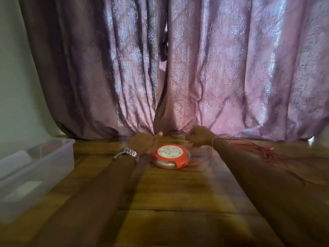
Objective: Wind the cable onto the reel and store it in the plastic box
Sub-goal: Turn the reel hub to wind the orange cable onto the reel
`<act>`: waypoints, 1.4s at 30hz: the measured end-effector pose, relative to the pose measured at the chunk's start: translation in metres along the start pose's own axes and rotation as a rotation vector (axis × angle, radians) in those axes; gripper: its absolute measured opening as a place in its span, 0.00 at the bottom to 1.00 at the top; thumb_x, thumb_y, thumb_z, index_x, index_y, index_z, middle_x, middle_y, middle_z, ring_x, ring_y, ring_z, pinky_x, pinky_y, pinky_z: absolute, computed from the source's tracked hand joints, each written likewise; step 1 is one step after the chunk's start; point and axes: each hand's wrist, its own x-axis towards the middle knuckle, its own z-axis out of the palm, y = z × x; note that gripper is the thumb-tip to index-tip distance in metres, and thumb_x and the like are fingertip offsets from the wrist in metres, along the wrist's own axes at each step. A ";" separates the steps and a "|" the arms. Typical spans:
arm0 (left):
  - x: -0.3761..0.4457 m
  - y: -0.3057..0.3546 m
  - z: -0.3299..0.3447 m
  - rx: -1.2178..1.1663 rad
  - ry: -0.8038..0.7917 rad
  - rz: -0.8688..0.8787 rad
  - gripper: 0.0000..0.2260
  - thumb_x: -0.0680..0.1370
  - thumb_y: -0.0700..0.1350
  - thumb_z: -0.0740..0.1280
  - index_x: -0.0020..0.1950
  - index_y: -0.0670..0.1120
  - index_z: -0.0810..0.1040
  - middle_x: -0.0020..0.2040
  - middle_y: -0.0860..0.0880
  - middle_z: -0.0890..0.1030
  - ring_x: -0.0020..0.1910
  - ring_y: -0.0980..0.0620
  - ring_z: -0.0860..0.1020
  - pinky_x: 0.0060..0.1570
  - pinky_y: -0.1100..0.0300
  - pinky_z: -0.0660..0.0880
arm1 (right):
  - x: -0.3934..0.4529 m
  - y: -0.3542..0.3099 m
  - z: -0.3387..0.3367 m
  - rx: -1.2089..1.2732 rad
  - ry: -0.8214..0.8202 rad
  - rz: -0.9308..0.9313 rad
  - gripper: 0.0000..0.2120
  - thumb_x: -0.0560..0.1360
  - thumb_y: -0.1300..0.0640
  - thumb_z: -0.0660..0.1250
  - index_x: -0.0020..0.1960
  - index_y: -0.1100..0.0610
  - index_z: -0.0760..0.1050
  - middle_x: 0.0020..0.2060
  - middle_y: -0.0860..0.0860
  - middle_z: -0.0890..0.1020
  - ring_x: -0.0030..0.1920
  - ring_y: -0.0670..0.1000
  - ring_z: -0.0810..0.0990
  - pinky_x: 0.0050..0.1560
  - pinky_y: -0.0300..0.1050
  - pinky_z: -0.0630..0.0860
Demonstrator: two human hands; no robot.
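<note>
Red-rimmed, the reel (170, 156) lies flat on the table (178, 202), its white face up, axis vertical. Just beside its far left edge the left hand (145, 142) seems to steady it, grip blurred. Beyond the reel, the right hand (199, 137) is clenched, apparently pinching the red cable (256, 149), which trails rightward from the reel. Plastic box (35, 168) waits well left of the reel.

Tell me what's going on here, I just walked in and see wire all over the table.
A person is winding a red cable onto a red and white reel lying flat on the wooden table. The left hand rests against the reel's far side, while the right hand is curled as if pinching the cable above it. Much cable still lies loose to the right. The clear plastic box waits at the left edge; the reel is not in it yet.
</note>
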 end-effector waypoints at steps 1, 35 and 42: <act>0.000 -0.001 0.005 -0.002 -0.047 0.013 0.30 0.84 0.62 0.43 0.57 0.46 0.80 0.54 0.40 0.83 0.50 0.42 0.82 0.55 0.49 0.76 | 0.002 0.004 0.006 0.019 -0.034 0.027 0.17 0.76 0.53 0.65 0.49 0.68 0.81 0.44 0.60 0.86 0.43 0.57 0.86 0.51 0.54 0.82; 0.095 0.026 -0.029 -1.146 0.803 -0.294 0.23 0.80 0.65 0.54 0.45 0.47 0.76 0.39 0.52 0.81 0.39 0.53 0.80 0.39 0.56 0.76 | 0.045 -0.016 -0.068 1.027 0.020 -0.142 0.21 0.70 0.60 0.76 0.59 0.65 0.75 0.52 0.62 0.85 0.50 0.63 0.85 0.51 0.55 0.82; 0.101 0.022 -0.037 -1.190 0.868 -0.219 0.29 0.75 0.70 0.55 0.43 0.44 0.76 0.36 0.49 0.82 0.36 0.52 0.81 0.37 0.50 0.79 | 0.042 -0.028 -0.082 0.913 0.151 -0.236 0.15 0.73 0.56 0.74 0.58 0.58 0.80 0.50 0.59 0.85 0.41 0.57 0.84 0.47 0.51 0.83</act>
